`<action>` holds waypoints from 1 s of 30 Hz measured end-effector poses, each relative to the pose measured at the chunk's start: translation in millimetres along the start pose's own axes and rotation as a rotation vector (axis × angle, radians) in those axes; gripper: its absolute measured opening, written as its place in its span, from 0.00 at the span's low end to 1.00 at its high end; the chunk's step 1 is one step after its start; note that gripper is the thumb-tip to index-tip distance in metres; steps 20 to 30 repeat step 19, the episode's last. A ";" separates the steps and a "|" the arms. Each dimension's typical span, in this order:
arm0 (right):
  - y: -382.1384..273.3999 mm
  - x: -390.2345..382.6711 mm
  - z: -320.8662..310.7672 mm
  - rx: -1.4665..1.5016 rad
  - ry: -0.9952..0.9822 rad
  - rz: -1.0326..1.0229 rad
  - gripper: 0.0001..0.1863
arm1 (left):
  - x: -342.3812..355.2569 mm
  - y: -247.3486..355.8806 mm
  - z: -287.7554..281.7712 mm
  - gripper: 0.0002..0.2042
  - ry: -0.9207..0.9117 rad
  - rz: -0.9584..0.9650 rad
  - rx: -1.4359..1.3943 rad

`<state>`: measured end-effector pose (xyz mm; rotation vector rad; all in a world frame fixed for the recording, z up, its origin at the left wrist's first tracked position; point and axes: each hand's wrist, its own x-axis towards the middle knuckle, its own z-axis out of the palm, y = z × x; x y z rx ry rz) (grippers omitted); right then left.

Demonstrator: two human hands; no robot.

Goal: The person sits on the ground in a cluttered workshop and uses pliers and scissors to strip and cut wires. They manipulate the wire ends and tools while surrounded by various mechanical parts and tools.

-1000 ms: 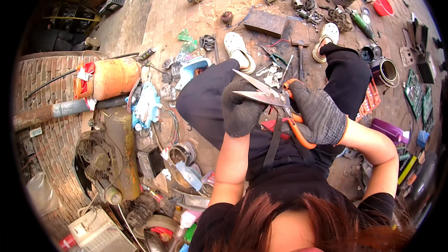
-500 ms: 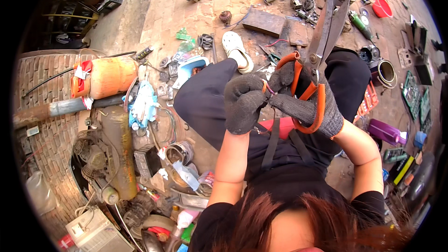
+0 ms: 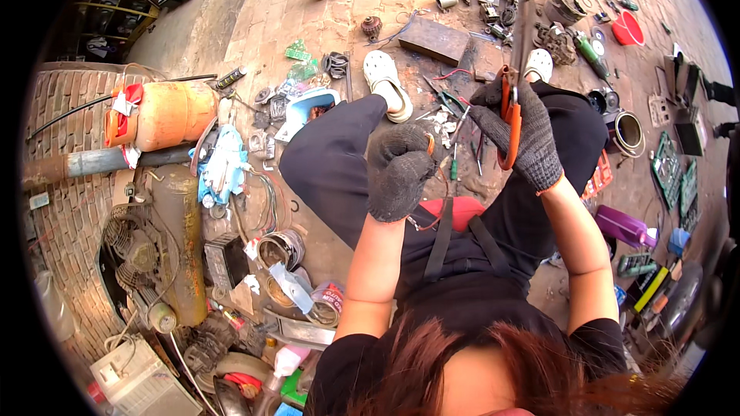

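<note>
My left hand [image 3: 401, 173], in a dark knit glove, is closed in a fist over my lap. A thin wire [image 3: 430, 143] with an orange-coloured end pokes out of its fingers, and a reddish strand hangs below. In front of my right knee, my gloved right hand [image 3: 532, 135] grips a large pair of metal shears [image 3: 510, 119] by the orange handles. Their blades point away from me and are seen nearly edge-on. Past the hands, pliers and a green-handled screwdriver [image 3: 454, 169] lie on the ground between my legs.
A flat metal block [image 3: 434, 40] lies ahead on the brick paving, with scattered motor parts beyond. To the left are an orange gas cylinder [image 3: 176, 114], a blue-white tub [image 3: 308, 112] and open cans [image 3: 280, 249]. A red bowl [image 3: 628, 29] and a purple bottle [image 3: 623, 225] lie to the right.
My right hand has drawn away from my left, its fingers leaving the wire. The shears have turned from broadside to nearly edge-on. My left hand stays closed in about the same place.
</note>
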<state>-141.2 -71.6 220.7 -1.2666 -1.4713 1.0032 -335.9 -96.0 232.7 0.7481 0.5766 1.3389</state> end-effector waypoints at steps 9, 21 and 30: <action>110.2 -6.0 13.4 -0.817 -0.359 0.390 0.27 | 10.3 -7.2 -23.4 0.06 0.167 0.071 -0.301; 179.4 11.0 42.0 -0.943 -0.699 0.406 0.22 | 18.8 -15.0 -55.5 0.12 0.237 0.103 -0.306; 179.4 11.0 42.0 -0.943 -0.699 0.406 0.22 | 18.8 -15.0 -55.5 0.12 0.237 0.103 -0.306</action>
